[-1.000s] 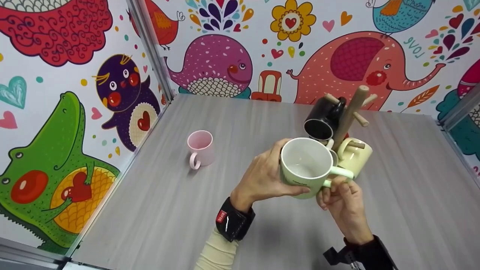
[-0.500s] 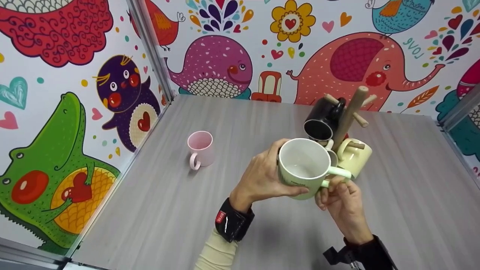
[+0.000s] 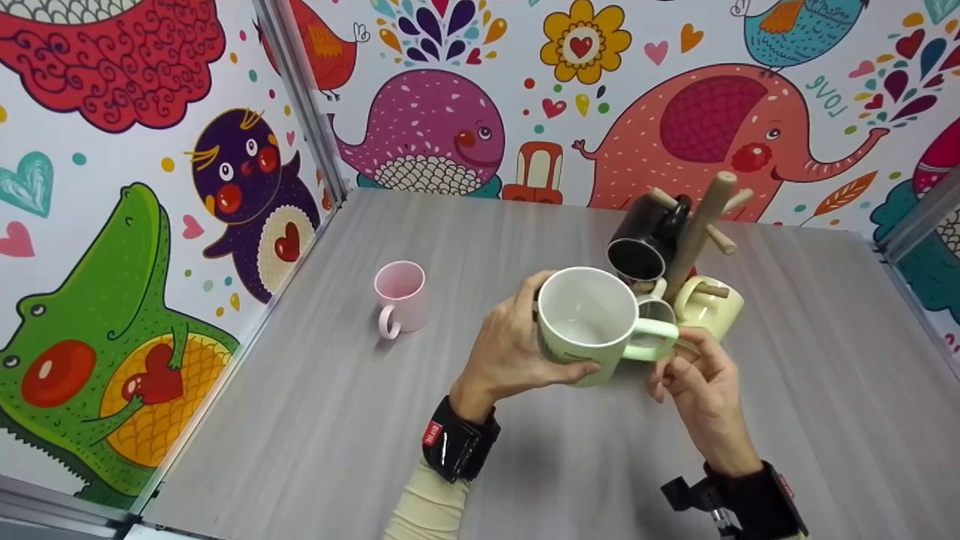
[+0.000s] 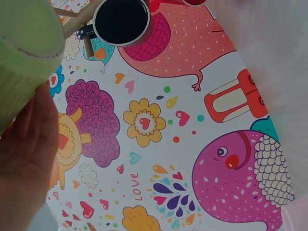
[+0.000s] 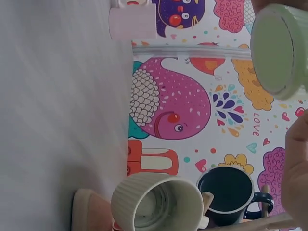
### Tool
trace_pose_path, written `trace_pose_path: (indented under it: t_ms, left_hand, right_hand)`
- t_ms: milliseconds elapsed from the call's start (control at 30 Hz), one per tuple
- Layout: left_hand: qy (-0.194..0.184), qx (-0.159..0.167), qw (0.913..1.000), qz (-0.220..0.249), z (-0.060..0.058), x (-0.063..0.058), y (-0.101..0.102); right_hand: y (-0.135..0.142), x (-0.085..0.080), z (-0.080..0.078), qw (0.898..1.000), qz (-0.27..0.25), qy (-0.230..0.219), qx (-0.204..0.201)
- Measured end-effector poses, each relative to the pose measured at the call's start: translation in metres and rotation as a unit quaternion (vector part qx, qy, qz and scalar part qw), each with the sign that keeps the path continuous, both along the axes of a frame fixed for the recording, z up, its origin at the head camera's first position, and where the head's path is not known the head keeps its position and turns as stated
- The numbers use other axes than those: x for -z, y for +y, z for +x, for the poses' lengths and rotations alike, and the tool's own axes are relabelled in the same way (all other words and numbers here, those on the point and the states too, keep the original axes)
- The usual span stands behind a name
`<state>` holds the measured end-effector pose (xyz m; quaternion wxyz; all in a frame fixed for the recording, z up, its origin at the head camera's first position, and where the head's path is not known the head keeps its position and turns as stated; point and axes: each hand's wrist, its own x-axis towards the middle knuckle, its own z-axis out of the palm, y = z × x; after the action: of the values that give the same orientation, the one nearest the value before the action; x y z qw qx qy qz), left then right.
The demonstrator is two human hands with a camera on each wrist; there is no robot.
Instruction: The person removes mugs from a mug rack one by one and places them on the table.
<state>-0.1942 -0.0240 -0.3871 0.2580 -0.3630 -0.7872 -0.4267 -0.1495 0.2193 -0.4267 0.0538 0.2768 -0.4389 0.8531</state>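
Note:
A pale green mug [image 3: 581,352] is held up off the table, its white inside facing the head camera. My left hand [image 3: 506,356] grips the mug's body from the left, thumb across the front. My right hand [image 3: 705,382] is at the handle, its loosely bent fingers right at the handle's outer edge. In the right wrist view the mug's base [image 5: 272,50] shows above that hand. Just behind stands a wooden mug tree [image 3: 701,236] bearing a black mug [image 3: 637,255], a pale yellow mug [image 3: 709,315] and a ribbed off-white mug [image 5: 125,199], mostly hidden in the head view.
A pink mug [image 3: 405,300] stands upright on the grey table [image 3: 300,420], left of the hands, handle toward the person. Walls printed with cartoon animals [image 3: 427,127] close off the back and left side.
The green mug and my left hand have moved slightly left and away from the person. My right hand has shifted right, its fingers loosening from the handle to its outer edge.

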Motion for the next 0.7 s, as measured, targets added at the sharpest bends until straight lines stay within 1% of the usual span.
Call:
trace_pose_path:
  t_ms: [100, 367, 567, 700]
  left_hand:
    - [0.001, -0.005, 1.0000, 0.007, -0.001, 0.001, -0.003]
    - [0.002, -0.011, 0.9998, 0.019, -0.003, 0.005, -0.006]
    - [0.006, -0.015, 0.9997, 0.020, -0.005, 0.008, -0.009]
    - [0.010, -0.029, 0.9993, 0.022, -0.007, 0.010, -0.013]
  right_hand:
    - [0.002, -0.001, -0.003, 0.999, 0.016, 0.001, 0.030]
    - [0.002, -0.001, -0.008, 0.995, 0.051, -0.005, 0.088]
    - [0.005, -0.007, -0.011, 0.991, 0.049, -0.015, 0.124]
    - [0.008, -0.014, -0.014, 0.987, 0.040, -0.023, 0.152]
